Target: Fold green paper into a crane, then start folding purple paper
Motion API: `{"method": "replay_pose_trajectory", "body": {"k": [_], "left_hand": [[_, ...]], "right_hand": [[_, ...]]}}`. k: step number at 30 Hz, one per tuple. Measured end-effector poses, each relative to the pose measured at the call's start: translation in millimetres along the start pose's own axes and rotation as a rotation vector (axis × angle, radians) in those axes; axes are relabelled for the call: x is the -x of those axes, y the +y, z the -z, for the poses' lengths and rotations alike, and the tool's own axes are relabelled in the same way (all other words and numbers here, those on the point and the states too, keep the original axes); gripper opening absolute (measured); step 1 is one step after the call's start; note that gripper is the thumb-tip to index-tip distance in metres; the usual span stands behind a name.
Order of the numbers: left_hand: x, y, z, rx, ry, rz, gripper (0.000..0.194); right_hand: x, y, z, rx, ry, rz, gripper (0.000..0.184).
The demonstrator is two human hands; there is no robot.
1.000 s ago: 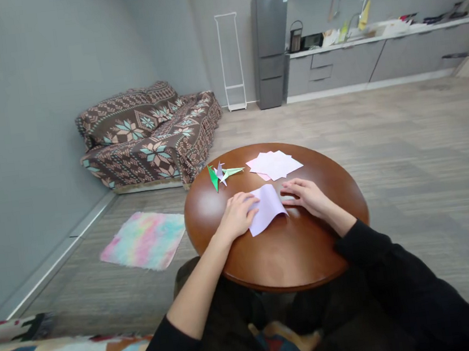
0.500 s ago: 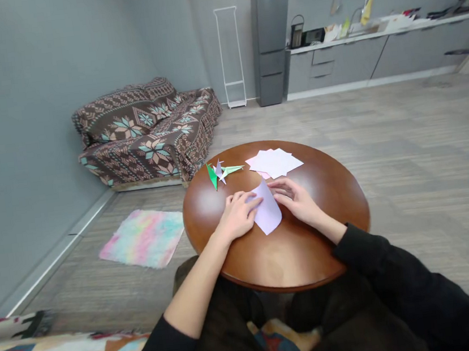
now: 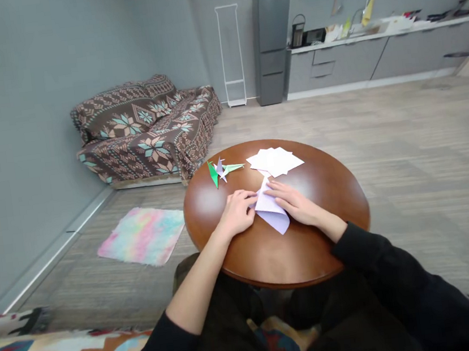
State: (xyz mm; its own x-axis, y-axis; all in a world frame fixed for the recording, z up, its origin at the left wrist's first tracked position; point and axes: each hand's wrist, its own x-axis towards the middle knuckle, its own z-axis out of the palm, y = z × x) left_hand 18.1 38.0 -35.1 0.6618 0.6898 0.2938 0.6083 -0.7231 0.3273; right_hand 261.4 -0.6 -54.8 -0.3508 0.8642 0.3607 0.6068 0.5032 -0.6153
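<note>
A sheet of lilac origami paper (image 3: 270, 208) lies folded into a pointed shape on the round wooden table (image 3: 270, 256). My left hand (image 3: 237, 212) presses on its left side, and my right hand (image 3: 293, 203) lies across its right side with the fingers on the fold. Beyond the hands sits a loose stack of pale paper squares (image 3: 275, 162), white on top with a pink edge showing. To the left of the stack stands a green and lilac paper crane (image 3: 220, 171), out of reach of neither hand but touching neither.
A sofa under a patterned brown throw (image 3: 148, 135) stands against the left wall. A pastel tie-dye mat (image 3: 143, 237) lies on the floor. A grey fridge (image 3: 272, 43) and a kitchen counter (image 3: 371, 39) are far back. My knees sit below the table.
The lilac paper has gone from a curved, loosely lifted sheet to a flatter, pointed fold. My hands have moved closer together on it.
</note>
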Motion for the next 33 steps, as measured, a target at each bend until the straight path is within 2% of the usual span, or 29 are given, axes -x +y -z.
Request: {"method": "replay_pose_trajectory", "body": {"k": [2,6,11,18,24,29,33], "left_hand": [[0.3,0.1,1.3,0.016,-0.005,-0.012,0.034],[0.8,-0.5,1.5,0.033,-0.005,-0.014,0.032],[1.2,-1.6,-0.4,0.036,0.016,0.000,0.036],[0.6,-1.1,-1.4,0.043,0.028,0.004,0.037],[-0.4,-1.5,-0.2,0.054,0.022,-0.010,0.033],[0.1,-1.3,0.0,0.073,0.030,-0.006,0.027],[0.4,-3.1,-2.7,0.114,0.078,0.032,0.038]], "right_hand": [[0.9,3.6,1.2,0.061,-0.007,-0.026,0.048],[-1.1,7.6,0.4,0.108,0.074,-0.101,0.052],[2.4,-1.0,5.6,0.084,0.155,-0.093,0.056],[15.4,-18.0,6.2,0.054,0.087,0.042,0.062],[11.2,-30.4,1.0,0.208,-0.017,0.085,0.059],[15.0,-22.7,-0.4,0.288,-0.073,0.061,0.050],[18.5,-13.1,0.8,0.272,-0.083,0.058,0.050]]}}
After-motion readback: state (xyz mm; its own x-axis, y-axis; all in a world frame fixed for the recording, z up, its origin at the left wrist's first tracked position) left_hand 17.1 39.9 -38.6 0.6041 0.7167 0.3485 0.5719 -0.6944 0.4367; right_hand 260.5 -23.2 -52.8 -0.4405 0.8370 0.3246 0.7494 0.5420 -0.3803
